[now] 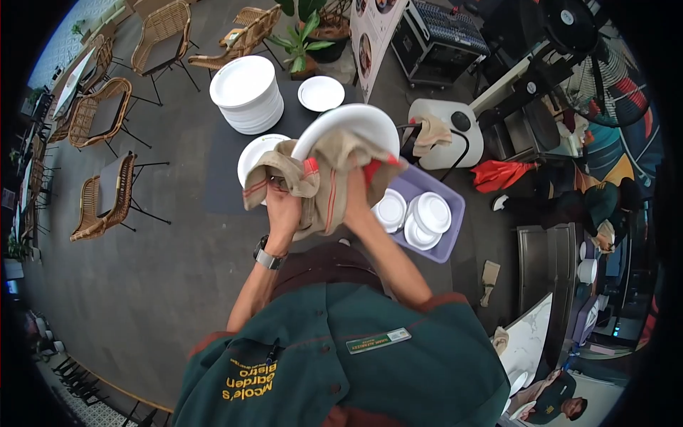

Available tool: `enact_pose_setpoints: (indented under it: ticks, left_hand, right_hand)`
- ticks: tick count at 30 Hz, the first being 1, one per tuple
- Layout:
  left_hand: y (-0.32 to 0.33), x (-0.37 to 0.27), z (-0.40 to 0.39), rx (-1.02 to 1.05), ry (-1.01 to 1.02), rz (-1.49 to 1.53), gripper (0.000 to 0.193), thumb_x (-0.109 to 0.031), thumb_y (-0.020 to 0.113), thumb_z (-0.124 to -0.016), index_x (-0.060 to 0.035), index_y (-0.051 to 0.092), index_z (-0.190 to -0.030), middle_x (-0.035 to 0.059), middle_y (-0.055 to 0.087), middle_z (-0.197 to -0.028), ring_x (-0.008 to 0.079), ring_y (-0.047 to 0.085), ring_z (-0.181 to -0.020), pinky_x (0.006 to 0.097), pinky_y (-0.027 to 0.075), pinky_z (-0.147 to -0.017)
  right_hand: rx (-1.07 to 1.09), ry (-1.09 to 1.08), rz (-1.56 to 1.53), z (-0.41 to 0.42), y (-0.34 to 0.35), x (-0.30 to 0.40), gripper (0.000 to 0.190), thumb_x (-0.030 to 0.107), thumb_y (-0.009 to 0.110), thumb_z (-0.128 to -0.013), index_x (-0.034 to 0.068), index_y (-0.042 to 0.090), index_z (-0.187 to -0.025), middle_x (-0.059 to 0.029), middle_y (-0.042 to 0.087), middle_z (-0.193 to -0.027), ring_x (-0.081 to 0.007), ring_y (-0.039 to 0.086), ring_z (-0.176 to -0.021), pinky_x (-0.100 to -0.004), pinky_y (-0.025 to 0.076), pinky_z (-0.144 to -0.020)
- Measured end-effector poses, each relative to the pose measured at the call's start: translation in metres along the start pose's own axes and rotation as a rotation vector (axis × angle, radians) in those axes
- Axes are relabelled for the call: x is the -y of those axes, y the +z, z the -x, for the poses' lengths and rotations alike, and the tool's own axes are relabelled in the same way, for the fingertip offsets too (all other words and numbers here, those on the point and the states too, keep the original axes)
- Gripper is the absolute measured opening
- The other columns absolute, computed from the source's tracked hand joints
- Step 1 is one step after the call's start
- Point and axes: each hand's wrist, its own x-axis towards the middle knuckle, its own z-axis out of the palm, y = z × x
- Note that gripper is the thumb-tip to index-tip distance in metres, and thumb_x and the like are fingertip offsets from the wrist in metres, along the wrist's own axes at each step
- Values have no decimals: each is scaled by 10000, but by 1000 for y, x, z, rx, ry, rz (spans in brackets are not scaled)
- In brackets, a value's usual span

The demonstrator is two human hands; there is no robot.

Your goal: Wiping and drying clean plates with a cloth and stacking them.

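Observation:
A large white bowl (368, 120) is tilted above the dark table (227, 160), with a tan cloth towel (325, 187) bunched against it. The towel has red stripes and red patches. My left hand (283, 208) grips a fold of the towel at its left side. On the right, my right hand (356, 195) is wrapped in the towel against the lower part of the bowl; the cloth hides its fingers. Behind my left hand lies a white plate or shallow bowl (253, 155), partly covered. A tall stack of white plates (248, 96) and a small white dish (320, 93) stand farther back.
A purple tub (456, 213) with several white bowls (432, 212) is at my right. Beyond it are a white plastic container (453, 133), a red cloth (501, 175) and a black fan (565, 24). Rattan chairs (101, 112) stand left. Two people (603, 205) are at the right.

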Motion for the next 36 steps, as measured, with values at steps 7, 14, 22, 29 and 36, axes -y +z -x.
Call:
enact_pose_setpoints:
  ticks: [7,14,22,29,36]
  left_hand:
    - [-25,32,-33,-286,-39,198,298,-141,661,-869,16,579,-1108,48,601,-1094,125,581,-955,283,492,-816]
    - [-100,146,-27,-647,-363,227,371,-217,667,-880,17,568,-1150,60,598,-1102,158,584,-960,318,489,-846]
    - [-131,187,-13,-527,-614,306,411,-325,555,-947,-19,510,-1218,83,582,-1161,215,586,-1027,352,473,-904]
    - [-41,158,37,264,-1110,193,466,-357,486,-972,-30,454,-1302,115,573,-1248,238,582,-1119,379,491,-945]
    - [91,212,94,517,-1258,99,512,-363,494,-972,-60,393,-1372,63,470,-1376,191,461,-1260,372,357,-1064]
  right_hand:
    - [-78,-173,635,19,-29,3,609,192,640,-805,9,422,-1343,-226,435,-1342,-370,436,-1237,-404,360,-1034]
    - [344,250,-258,114,-7,-41,452,154,750,-706,1,590,-1100,-131,638,-1036,-263,627,-936,-337,479,-841]
    - [-177,463,-897,141,-27,-78,276,228,564,-885,35,568,-1081,-75,634,-956,-186,626,-875,-328,501,-826]
    - [-1339,893,-1232,221,-99,-248,362,345,351,-946,66,536,-1083,-87,590,-1058,-275,584,-1010,-421,482,-925]
    - [-1669,1033,-1291,271,-180,-420,317,319,392,-920,66,550,-1025,-95,600,-1010,-279,595,-935,-424,496,-842]
